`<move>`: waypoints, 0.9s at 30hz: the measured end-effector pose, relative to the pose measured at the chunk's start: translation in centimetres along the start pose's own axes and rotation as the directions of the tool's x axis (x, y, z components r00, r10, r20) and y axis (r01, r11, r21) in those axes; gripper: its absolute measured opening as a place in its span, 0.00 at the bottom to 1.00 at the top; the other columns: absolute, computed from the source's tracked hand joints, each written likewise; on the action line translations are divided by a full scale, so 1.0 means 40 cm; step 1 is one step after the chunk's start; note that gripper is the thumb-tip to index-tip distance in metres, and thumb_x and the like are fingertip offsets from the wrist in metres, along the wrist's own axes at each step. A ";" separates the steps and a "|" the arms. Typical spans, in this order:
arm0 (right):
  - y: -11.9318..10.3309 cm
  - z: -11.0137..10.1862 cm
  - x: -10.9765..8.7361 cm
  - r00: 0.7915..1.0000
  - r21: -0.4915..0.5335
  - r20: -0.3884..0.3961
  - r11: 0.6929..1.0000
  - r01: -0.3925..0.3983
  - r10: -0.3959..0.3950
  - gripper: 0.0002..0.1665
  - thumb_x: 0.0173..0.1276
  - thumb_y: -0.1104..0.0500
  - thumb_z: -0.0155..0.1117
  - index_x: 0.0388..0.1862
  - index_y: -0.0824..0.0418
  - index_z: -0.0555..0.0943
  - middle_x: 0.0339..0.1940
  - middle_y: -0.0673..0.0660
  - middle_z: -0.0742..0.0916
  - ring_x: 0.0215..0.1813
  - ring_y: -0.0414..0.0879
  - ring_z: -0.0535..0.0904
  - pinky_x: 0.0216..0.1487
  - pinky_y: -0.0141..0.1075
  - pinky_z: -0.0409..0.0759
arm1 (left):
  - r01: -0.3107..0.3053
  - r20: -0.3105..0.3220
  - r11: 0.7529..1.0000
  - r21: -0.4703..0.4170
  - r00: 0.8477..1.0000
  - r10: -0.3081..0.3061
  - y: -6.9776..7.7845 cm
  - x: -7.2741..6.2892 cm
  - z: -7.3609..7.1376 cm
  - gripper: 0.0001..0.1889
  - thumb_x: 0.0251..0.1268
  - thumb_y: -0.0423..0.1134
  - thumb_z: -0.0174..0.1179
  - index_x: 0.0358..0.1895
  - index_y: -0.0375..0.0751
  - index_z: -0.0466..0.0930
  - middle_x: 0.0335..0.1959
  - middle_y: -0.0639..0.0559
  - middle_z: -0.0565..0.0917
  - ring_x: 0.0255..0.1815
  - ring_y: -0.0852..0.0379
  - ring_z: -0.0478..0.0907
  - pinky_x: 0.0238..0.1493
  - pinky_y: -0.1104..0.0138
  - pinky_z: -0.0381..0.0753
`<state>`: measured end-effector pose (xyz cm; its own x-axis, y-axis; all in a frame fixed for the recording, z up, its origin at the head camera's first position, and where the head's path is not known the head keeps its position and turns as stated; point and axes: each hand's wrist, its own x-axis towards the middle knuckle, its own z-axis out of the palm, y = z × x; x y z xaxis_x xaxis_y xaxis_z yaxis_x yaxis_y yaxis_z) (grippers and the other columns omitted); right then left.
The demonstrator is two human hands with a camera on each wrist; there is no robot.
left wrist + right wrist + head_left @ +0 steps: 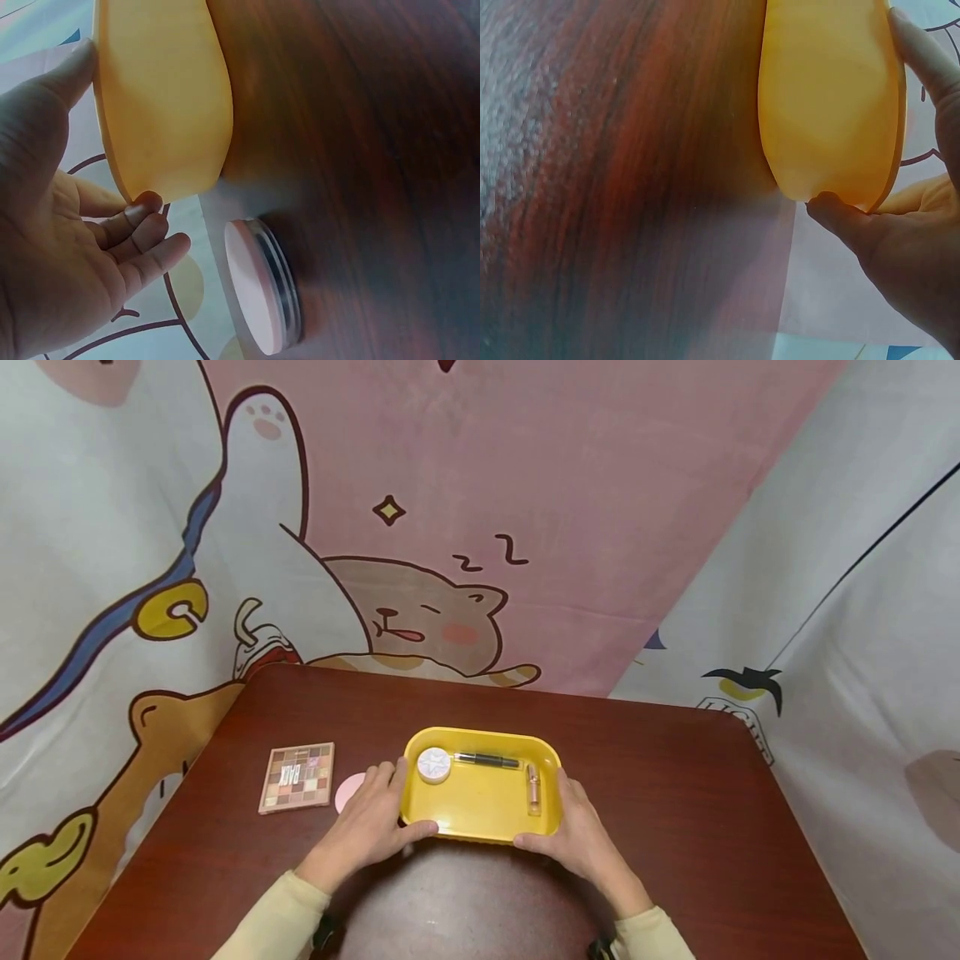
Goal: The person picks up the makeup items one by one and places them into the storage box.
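A yellow tray (pixel 465 814) with rounded corners sits on the table in the head view. My left hand (pixel 375 818) grips its left end, thumb along the near rim and fingers at the side. At the right end, my right hand (pixel 585 835) holds the tray the same way. Inside lie a round white case with a star pattern (pixel 433 764), a dark pen-like stick with a clear end (pixel 487 761) and a lipstick-like tube (pixel 533 789). Both wrist views show fingertips at the tray's rim and its plain outer wall (pixel 165 97).
Left of the tray, close to my left hand, stands a round jar with a pink lid (pixel 251 289). Farther left lies a flat eyeshadow palette (pixel 297 777). The dark red-brown table (pixel 675 810) is bordered by printed cloth (pixel 585 527) at the back and sides.
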<state>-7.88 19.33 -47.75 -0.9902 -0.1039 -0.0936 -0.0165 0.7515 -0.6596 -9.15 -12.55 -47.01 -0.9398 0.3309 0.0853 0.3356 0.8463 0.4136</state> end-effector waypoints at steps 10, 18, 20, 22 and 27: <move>-0.008 -0.005 0.005 1.000 -0.001 0.008 1.000 0.002 -0.001 0.78 0.43 0.41 0.90 0.84 0.61 0.52 0.69 0.66 0.72 0.56 0.54 0.77 0.57 0.47 0.81 | 0.009 -0.010 1.000 -0.008 1.000 -0.009 -0.075 -0.013 -0.037 0.43 0.65 0.57 0.70 0.72 0.27 0.70 0.54 0.40 0.78 0.53 0.46 0.72 0.55 0.51 0.78; -0.003 -0.002 0.006 1.000 -0.017 -0.003 1.000 0.023 -0.023 0.78 0.42 0.42 0.90 0.83 0.61 0.53 0.68 0.67 0.73 0.56 0.54 0.77 0.57 0.48 0.80 | 0.055 0.016 0.998 0.031 0.998 -0.056 -0.123 -0.026 -0.062 0.36 0.62 0.46 0.75 0.69 0.29 0.74 0.55 0.36 0.78 0.54 0.44 0.75 0.57 0.49 0.80; -0.001 -0.002 0.005 1.000 -0.019 -0.004 0.999 0.027 -0.027 0.78 0.42 0.41 0.90 0.83 0.61 0.53 0.67 0.67 0.73 0.56 0.54 0.77 0.57 0.48 0.80 | 0.067 0.031 0.997 0.032 0.997 -0.068 -0.127 -0.027 -0.062 0.37 0.59 0.46 0.76 0.68 0.30 0.75 0.56 0.37 0.77 0.54 0.43 0.75 0.57 0.48 0.80; 0.000 -0.002 0.005 1.000 -0.018 -0.003 0.999 0.027 -0.027 0.78 0.42 0.41 0.90 0.83 0.62 0.53 0.67 0.67 0.73 0.56 0.54 0.77 0.57 0.48 0.80 | 0.075 0.039 0.996 0.038 0.996 -0.076 -0.130 -0.028 -0.060 0.38 0.57 0.46 0.78 0.68 0.31 0.75 0.57 0.37 0.77 0.55 0.43 0.75 0.58 0.48 0.80; -0.003 0.000 0.006 1.000 -0.006 0.008 1.000 0.018 -0.018 0.78 0.42 0.41 0.90 0.84 0.60 0.52 0.68 0.67 0.72 0.57 0.55 0.77 0.58 0.48 0.80 | 0.066 0.048 0.996 0.057 0.996 -0.069 -0.140 -0.025 -0.051 0.39 0.55 0.47 0.79 0.68 0.31 0.76 0.58 0.37 0.77 0.57 0.42 0.75 0.59 0.47 0.80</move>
<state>-8.10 19.23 -47.68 -0.9885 -0.1232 -0.0878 -0.0355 0.7532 -0.6569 -10.21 -18.49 -47.56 -0.9565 0.2914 0.0130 0.2757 0.8887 0.3663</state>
